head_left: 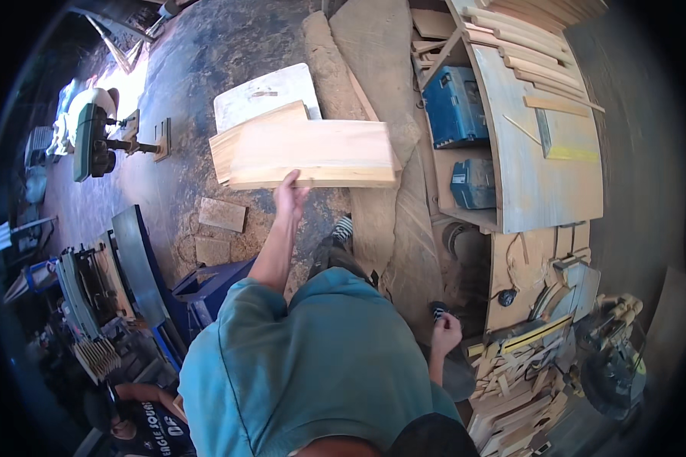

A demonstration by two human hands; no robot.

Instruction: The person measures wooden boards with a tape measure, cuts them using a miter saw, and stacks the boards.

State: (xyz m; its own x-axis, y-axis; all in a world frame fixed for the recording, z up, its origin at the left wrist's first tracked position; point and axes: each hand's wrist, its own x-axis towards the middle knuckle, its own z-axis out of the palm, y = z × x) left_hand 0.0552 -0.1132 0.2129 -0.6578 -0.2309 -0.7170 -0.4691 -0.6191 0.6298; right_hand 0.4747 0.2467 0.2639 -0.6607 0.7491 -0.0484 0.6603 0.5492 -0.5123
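Note:
My left hand (290, 196) grips the near edge of a pale wooden board (312, 148), thumb on top and fingers partly hidden beneath. A second wooden board (259, 126) shows from under its far left side. Behind them lies a white panel with rounded corners (265, 93). At my right side hangs my right hand (447, 335), fingers curled in, with nothing visible in them.
Small wood offcuts (222, 214) lie on the sawdust-strewn floor. To the right, a cabinet (549, 186) holds blue tool cases (456, 107); wood strips lie on top. A scrap pile (511, 388) and miter saw (613, 365) are nearer. A person (141, 419) is lower left.

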